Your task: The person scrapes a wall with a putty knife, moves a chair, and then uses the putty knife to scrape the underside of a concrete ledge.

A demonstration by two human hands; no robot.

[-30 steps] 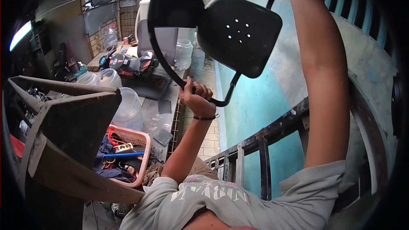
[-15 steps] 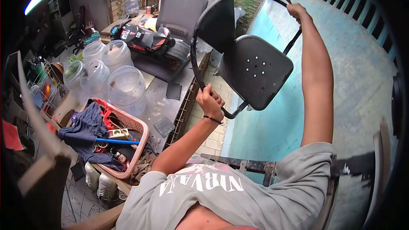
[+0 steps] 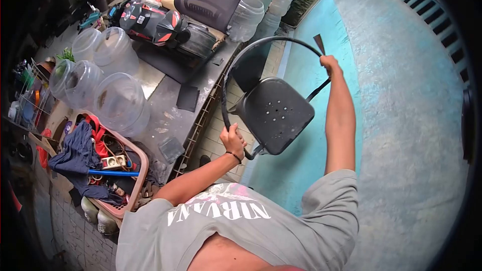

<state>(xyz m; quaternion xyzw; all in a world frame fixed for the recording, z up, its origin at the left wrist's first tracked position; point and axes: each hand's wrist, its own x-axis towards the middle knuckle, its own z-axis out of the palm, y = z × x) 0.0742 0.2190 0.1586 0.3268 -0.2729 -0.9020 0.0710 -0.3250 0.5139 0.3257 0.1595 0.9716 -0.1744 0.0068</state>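
Teal floor [image 3: 401,120] beside a cluttered bench [image 3: 158,103]; black chair [image 3: 273,113] held in the air above the floor, just off the bench edge. Left hand [image 3: 233,140] and right hand [image 3: 329,64] both clench its tube frame. Judged mid-carry: setting it down calls for levelling the seat, clear of the bench.

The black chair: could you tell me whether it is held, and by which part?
Both hands hold the black chair by its tube frame: left hand beside the seat, right hand on the far loop.

left grip [image 3: 234,139], right grip [image 3: 329,64], both clenched
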